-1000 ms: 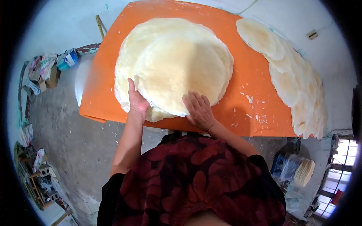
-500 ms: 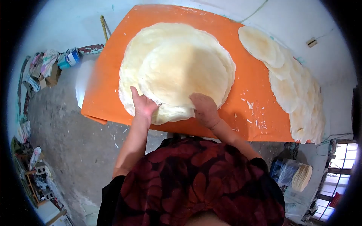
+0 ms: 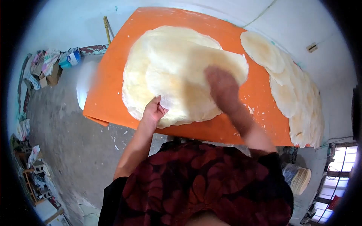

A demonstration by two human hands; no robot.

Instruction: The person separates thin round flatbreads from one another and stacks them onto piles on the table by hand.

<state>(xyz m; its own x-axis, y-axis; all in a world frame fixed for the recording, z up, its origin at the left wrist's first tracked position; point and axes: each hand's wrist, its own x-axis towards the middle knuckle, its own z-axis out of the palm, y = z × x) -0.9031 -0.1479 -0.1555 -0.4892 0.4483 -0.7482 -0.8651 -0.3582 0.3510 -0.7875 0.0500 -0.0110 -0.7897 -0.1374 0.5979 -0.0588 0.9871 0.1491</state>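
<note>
A stack of large, thin, pale flatbread-like sheets lies on the orange table cover. My left hand is at the near left edge of the stack, its thumb and fingers pinched on the edge of a sheet. Over the right part of the stack is my right hand, smeared by motion, its fingers not clear. Beside it the top sheet reaches past the stack's right side over the orange cover. Whether my right hand holds that sheet cannot be made out.
More pale sheets overlap along the right edge of the orange table. White crumbs lie near them. Boxes and bags stand by the wall at left. A round pale stack is low at right, near a window.
My right hand has moved up and to the right, and the top sheet now extends further right. My left hand has shifted slightly right, from spread fingers to a pinch.
</note>
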